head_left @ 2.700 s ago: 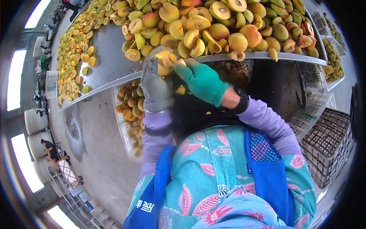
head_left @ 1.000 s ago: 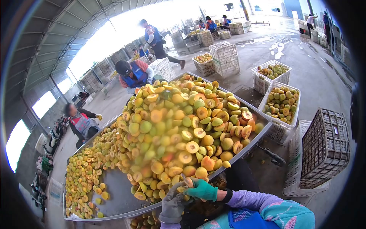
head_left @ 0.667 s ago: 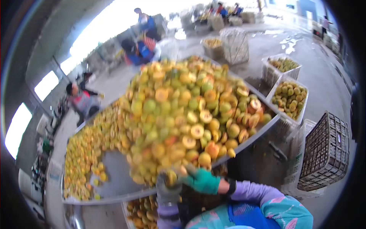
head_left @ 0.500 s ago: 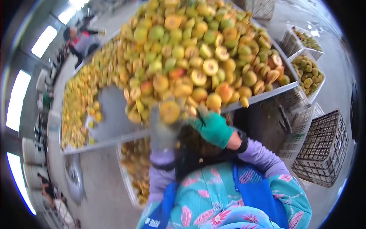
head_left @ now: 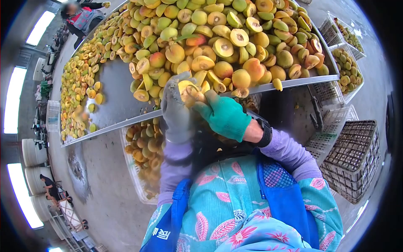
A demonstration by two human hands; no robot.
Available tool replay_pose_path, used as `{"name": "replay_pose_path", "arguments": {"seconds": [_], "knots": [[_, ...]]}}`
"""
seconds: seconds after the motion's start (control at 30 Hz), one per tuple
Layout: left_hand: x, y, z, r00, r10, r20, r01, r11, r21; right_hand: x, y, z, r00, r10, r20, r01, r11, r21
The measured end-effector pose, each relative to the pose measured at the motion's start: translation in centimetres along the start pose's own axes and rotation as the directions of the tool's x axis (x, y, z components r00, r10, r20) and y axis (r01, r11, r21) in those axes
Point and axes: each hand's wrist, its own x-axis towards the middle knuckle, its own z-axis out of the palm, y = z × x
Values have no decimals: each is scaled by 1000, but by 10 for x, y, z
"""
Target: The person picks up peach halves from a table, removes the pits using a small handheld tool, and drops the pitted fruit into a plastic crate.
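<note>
My left hand [head_left: 175, 110], in a grey glove, is closed around a yellow peach half [head_left: 189, 93] just over the table's near edge. My right hand [head_left: 226, 115], in a green glove, presses its fingertips to the cut face of that fruit. Its fingers are curled closed; a thin curved edge shows at the cut face, but what the fingers grip is hidden. Beyond both hands, a large heap of yellow, green and reddish peaches [head_left: 201, 42], many halved with brown centres, covers the metal table [head_left: 121, 86].
A crate of peaches [head_left: 142, 147] stands beneath the table's near edge. At right are crates of fruit [head_left: 345, 75], a white crate [head_left: 331, 134] and a dark-stained crate [head_left: 350, 161]. A co-worker [head_left: 84, 19] is at the table's far left; another person [head_left: 50, 189] is farther off.
My view has shifted, so the table and heap sit higher in the picture. Both hands have come closer together, with the right fingertips now against the peach half in my left hand.
</note>
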Motion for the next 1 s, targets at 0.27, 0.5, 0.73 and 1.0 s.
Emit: {"name": "replay_pose_path", "arguments": {"seconds": [0.27, 0.5, 0.73, 1.0], "knots": [[-10, -6, 14, 928, -368, -60, 309, 850, -426, -5, 4, 20, 996, 77, 37, -82, 984, 159], [-2, 8, 5, 930, -364, 55, 356, 849, -391, -12, -9, 9, 983, 178, 50, -184, 955, 234], [-10, -12, 14, 994, -59, -90, 61, 998, 20, -22, 6, 37, 972, 215, 94, -230, 798, 556], [-5, -8, 9, 993, -43, 107, 22, 981, 191, -16, -5, 11, 888, 335, 316, -461, 657, 597]]}}
